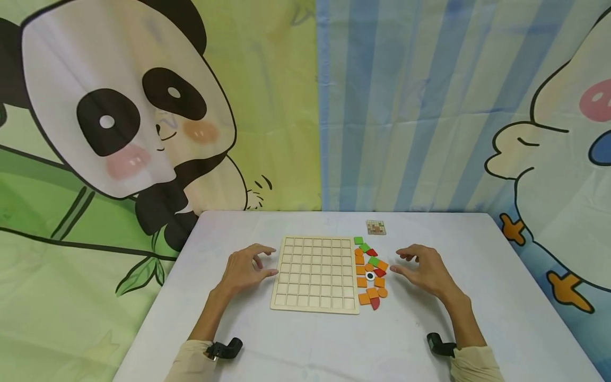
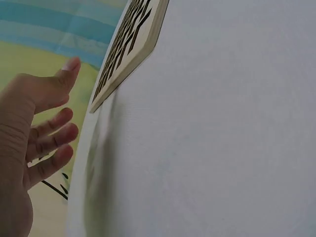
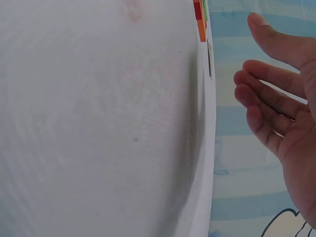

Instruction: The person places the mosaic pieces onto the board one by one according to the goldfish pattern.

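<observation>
A pale wooden grid board [image 1: 315, 306] with rows of square recesses lies flat on the white table. Close to its left edge is my left hand [image 1: 245, 269], thumb and fingers parted and holding nothing. Along the board's right edge lie several small loose pieces: orange squares [image 1: 361, 283] and circles [image 1: 383, 292], green squares [image 1: 358, 241], red quarter-rounds [image 1: 375, 303] and a white piece with a black dot [image 1: 369, 276]. Just right of these pieces hovers my right hand [image 1: 424, 269], empty, its fingers loosely bent. Both wrist views show the hands held above the tabletop.
A small patterned card [image 1: 376, 227] lies near the table's back edge, beyond the loose pieces. Behind the white table [image 1: 334, 350] hangs a cloth backdrop [image 1: 267, 106] with a panda drawing and blue stripes. Each wrist wears a black camera [image 1: 224, 349].
</observation>
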Tool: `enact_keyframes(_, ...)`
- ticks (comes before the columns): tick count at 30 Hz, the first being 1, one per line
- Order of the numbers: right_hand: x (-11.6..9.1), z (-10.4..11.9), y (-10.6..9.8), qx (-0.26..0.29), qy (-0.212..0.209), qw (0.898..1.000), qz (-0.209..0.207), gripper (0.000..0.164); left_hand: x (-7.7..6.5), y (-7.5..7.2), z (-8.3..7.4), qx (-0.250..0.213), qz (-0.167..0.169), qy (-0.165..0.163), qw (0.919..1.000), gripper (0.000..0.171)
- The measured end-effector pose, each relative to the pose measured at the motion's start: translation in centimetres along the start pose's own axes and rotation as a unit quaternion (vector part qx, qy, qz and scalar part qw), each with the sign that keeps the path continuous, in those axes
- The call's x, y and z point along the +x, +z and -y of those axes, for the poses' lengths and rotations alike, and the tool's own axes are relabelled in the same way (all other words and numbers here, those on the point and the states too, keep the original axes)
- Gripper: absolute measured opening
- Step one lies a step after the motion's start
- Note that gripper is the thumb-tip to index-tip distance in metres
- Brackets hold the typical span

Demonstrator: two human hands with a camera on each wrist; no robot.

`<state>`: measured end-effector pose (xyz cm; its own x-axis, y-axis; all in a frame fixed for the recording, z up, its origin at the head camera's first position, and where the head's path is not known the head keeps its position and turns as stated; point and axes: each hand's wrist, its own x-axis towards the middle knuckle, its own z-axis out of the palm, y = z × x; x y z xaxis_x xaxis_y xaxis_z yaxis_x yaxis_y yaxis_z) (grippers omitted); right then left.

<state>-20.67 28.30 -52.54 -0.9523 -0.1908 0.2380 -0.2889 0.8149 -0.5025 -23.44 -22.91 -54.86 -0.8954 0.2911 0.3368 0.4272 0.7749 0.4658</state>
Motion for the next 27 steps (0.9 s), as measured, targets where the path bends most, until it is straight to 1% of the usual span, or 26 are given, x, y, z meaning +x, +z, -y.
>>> enact_keyframes(5,-0.2,-0.1,0.4,0.019,-0.01,1.0,-0.002,0.042,0.2,0.9,0.5,-0.064,0.056,0.015,0.9963,0.077)
enact_keyframes(8,-0.3,0.0,0.6,0.026,-0.013,1.0,0.0,0.042,0.1,1.2,0.9,-0.077,0.076,0.027,0.9938,0.088)
enact_keyframes(11,-0.4,0.1,0.6,0.027,-0.014,1.0,0.0,0.043,0.0,1.5,1.2,-0.077,0.085,0.037,0.9927,0.094)
enact_keyframes(13,-0.4,0.1,0.6,0.027,-0.016,1.0,-0.001,0.043,-0.1,1.6,1.5,-0.076,0.084,0.048,0.9924,0.093)
enact_keyframes(18,-0.5,0.1,0.6,0.031,-0.029,0.999,-0.007,0.041,-0.3,1.9,1.8,-0.069,0.078,0.063,0.9925,0.083)
enact_keyframes(21,-0.5,0.0,0.6,0.035,-0.039,0.999,-0.013,0.039,-0.3,2.0,2.0,-0.07,0.08,0.062,0.9924,0.08)
enact_keyframes(27,-0.5,0.0,0.7,0.039,-0.043,0.998,-0.008,0.038,-0.5,2.5,2.5,-0.067,0.083,0.06,0.9924,0.082)
